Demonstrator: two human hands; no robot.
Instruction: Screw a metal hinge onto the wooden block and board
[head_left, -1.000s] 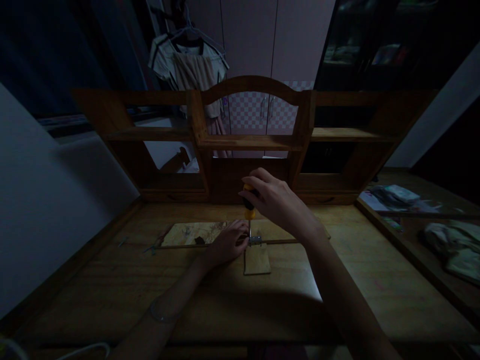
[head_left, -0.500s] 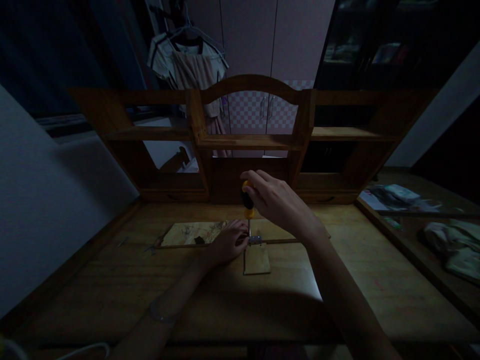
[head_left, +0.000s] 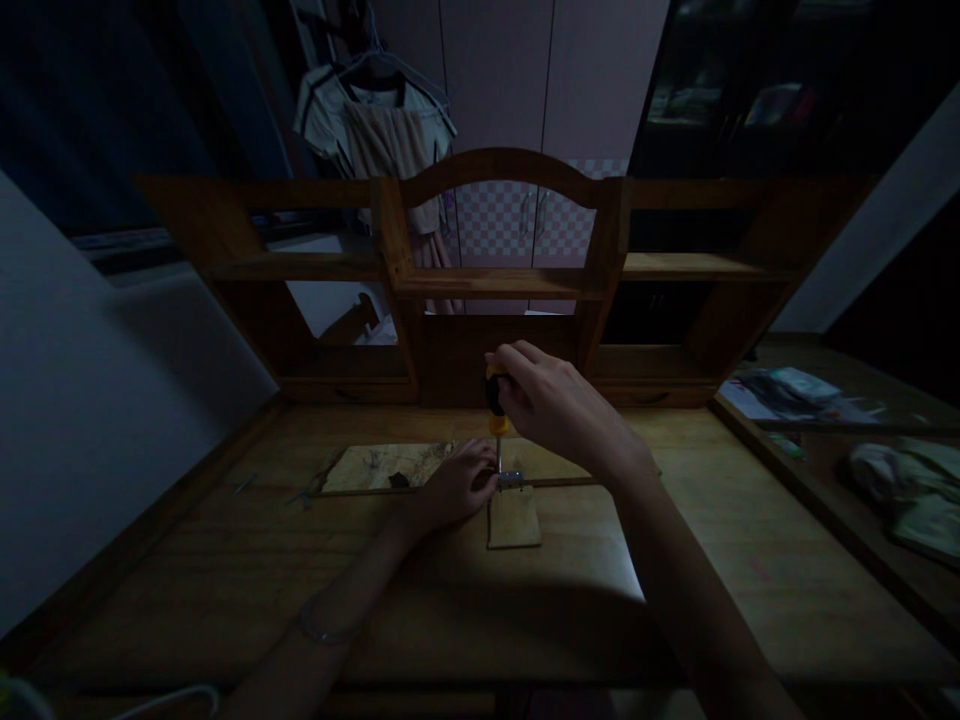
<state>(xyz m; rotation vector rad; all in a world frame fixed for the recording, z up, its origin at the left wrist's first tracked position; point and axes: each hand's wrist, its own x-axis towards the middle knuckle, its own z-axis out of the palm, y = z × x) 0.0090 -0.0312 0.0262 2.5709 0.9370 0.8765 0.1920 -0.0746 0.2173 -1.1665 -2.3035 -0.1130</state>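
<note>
My right hand (head_left: 555,405) is closed round the yellow and black handle of a screwdriver (head_left: 496,400) that stands upright, its tip down on a small metal hinge (head_left: 511,480). The hinge lies where a long flat wooden board (head_left: 382,467) meets a small wooden piece (head_left: 514,518) on the desk. My left hand (head_left: 450,488) rests on the board beside the hinge, fingers curled and pinched by the screwdriver's shaft at the tip.
A wooden desk (head_left: 225,570) with a shelf unit (head_left: 502,280) at its back. Pliers (head_left: 304,492) lie left of the board. Cloths and papers (head_left: 892,480) sit on the right side surface. Clothes hang behind (head_left: 379,120). The scene is dim.
My right hand's fingers have shifted slightly round the screwdriver handle, as in turning it. The left hand and the board have stayed in place.
</note>
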